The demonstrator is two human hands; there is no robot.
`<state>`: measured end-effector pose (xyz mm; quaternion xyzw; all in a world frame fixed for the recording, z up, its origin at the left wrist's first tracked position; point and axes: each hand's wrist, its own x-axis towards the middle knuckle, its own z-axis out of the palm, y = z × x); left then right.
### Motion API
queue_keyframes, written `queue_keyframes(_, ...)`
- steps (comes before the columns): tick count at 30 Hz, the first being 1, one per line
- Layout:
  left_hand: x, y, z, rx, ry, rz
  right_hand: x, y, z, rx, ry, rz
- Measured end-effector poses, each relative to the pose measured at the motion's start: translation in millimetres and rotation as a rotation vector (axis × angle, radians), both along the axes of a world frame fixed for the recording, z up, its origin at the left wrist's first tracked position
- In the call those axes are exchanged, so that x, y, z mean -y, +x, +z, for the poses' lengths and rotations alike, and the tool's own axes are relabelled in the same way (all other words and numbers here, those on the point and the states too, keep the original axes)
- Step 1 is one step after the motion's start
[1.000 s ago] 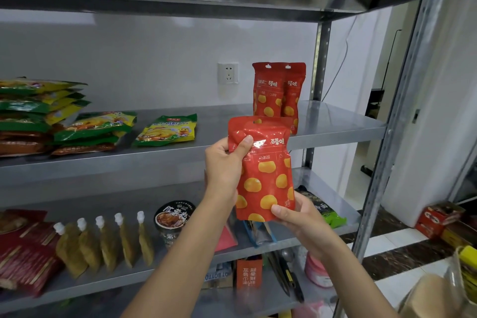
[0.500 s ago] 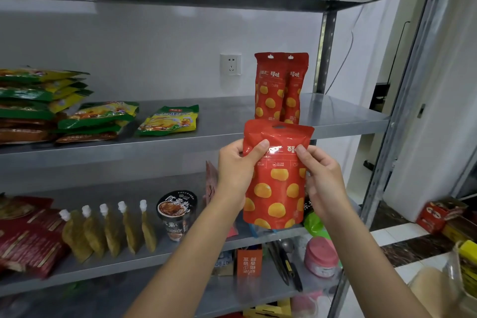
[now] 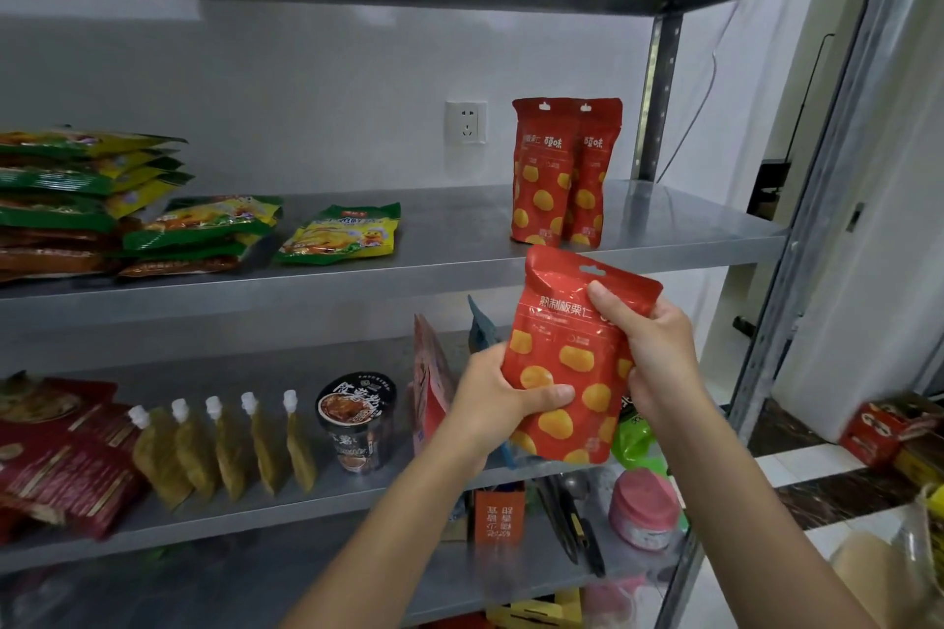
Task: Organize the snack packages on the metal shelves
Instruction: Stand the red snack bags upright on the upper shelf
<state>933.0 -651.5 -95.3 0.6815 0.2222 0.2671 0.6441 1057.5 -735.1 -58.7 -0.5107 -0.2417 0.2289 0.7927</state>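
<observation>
I hold a red snack pouch (image 3: 564, 347) with yellow chestnut prints in both hands, in front of the shelf unit just below the middle shelf's edge. My left hand (image 3: 503, 393) grips its lower left side, thumb across the front. My right hand (image 3: 649, 352) grips its upper right side. Two matching red pouches (image 3: 559, 174) stand upright side by side on the middle metal shelf (image 3: 459, 240), right of centre.
Green and yellow packets (image 3: 339, 235) and stacks (image 3: 87, 199) lie on the middle shelf's left. The lower shelf holds spouted pouches (image 3: 219, 450), a noodle cup (image 3: 357, 419), dark red packs (image 3: 61, 455) and upright packets (image 3: 431, 383). A steel post (image 3: 797, 266) stands right.
My left hand slid from the pouch's top to its lower left side. The pouch moved right and tilted slightly, and my right hand keeps hold of the upper right.
</observation>
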Motion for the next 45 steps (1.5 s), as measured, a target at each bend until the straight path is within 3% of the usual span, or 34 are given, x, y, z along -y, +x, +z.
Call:
queue_keyframes(5,-1.8,-0.5,-4.1,0.003,-0.021,-0.026,-3.6,4.0,-0.2,-0.062,-0.010,-0.038)
queue_keyframes(11,-8.0,-8.4,-10.1,0.019,-0.113,-0.041,-5.6,5.3,-2.7,-0.059,-0.052,0.120)
queue_keyframes(15,-10.6,-12.6,-13.1,0.061,-0.332,-0.158,-4.4,10.2,-6.7,0.014,-0.106,0.328)
queue_keyframes(20,-6.5,-11.9,-16.8,0.240,-0.641,-0.394,-13.7,15.7,-11.0,0.040,0.139,0.734)
queue_keyframes(23,-1.7,-13.2,-20.7,0.277,-0.736,-0.456,-26.5,20.3,-10.2,-0.013,0.206,0.770)
queue_keyframes(29,-1.5,-20.6,-24.9,0.124,-0.453,-0.381,-26.6,27.2,3.0,0.129,0.122,0.406)
queue_keyframes(32,-2.7,-25.9,-24.8,0.116,-0.414,-0.336,-27.6,26.1,9.4,0.255,-0.052,0.166)
queue_keyframes(36,1.9,-22.3,-15.6,-0.044,-0.083,-0.217,-33.1,25.3,13.3,0.524,-0.289,-0.114)
queue_keyframes(40,-1.4,-13.5,-18.0,-0.018,-0.084,-0.005,-35.4,28.3,14.6,0.477,-0.310,-0.086)
queue_keyframes(45,-7.1,-14.2,-18.0,0.016,-0.079,0.005,-28.6,43.9,23.6,0.085,-0.237,0.325)
